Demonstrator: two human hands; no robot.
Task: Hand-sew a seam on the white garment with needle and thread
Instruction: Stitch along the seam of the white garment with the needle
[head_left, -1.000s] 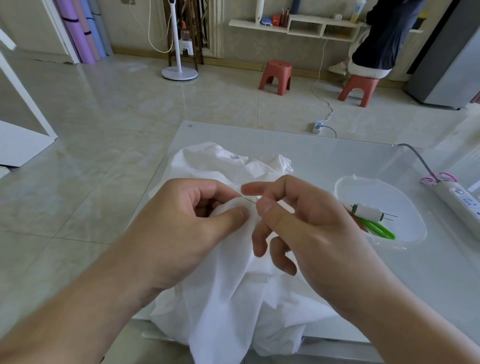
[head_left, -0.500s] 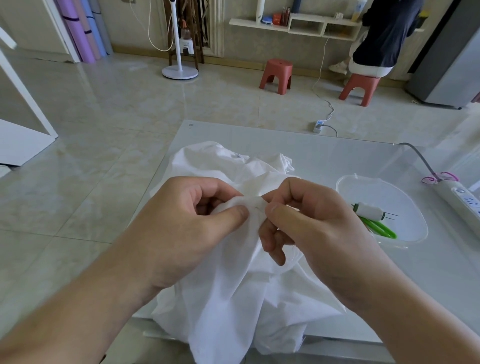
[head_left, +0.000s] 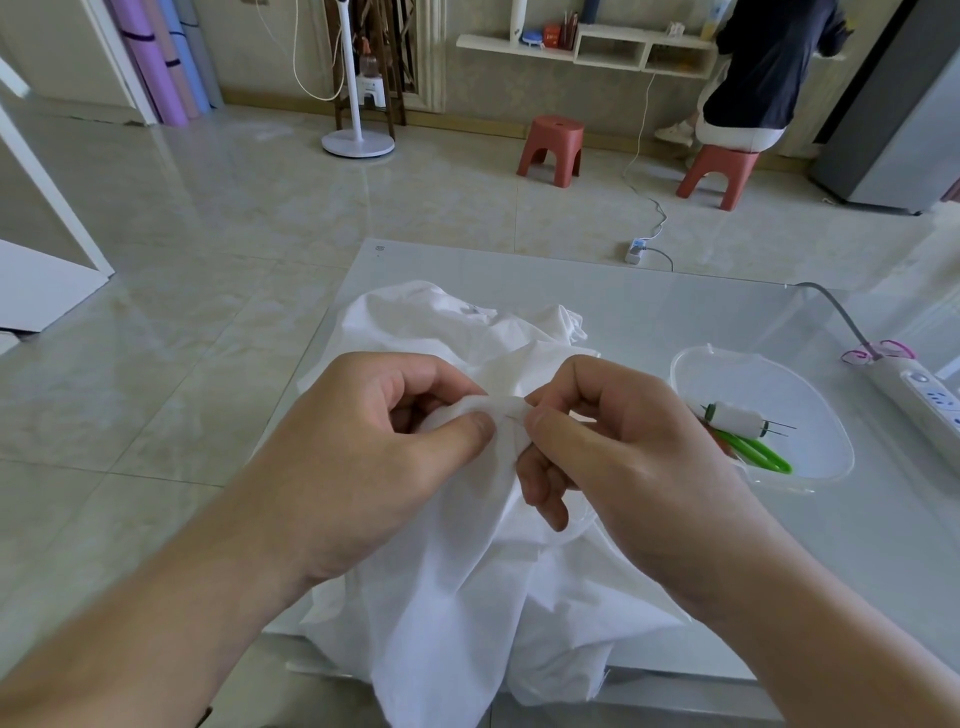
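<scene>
Risk, needle: the thin metal sewing needle (head_left: 516, 414) shows only as a short dark sliver between the two thumbs; pushed with the left thumb this close, it could prick that thumb.
Risk, fabric: the fold is bunched, so a stitch might catch an extra layer underneath and pucker the seam.
Risk, thread: no thread can be made out; slack hidden in the folds might tangle or knot on the pull.
Garment, look: the thin white woven cloth garment (head_left: 457, 597) is crumpled, softly creased, and faintly translucent at the folds.
Garment, place: it lies heaped on the pale glass-topped table (head_left: 649, 306), with its near part draped over the table's front edge and one fold lifted between the hands.
Left hand (head_left: 363, 457): fingers curled, thumb pressing the raised fold against them, gripping the cloth.
Right hand (head_left: 623, 457): thumb and forefinger pinch together at the fold where the needle shows; remaining fingers curl beneath.
Nearby: a clear plastic bowl (head_left: 691, 364) to the right holds a white thread spool (head_left: 737, 420) and green-handled scissors (head_left: 758, 454).
</scene>
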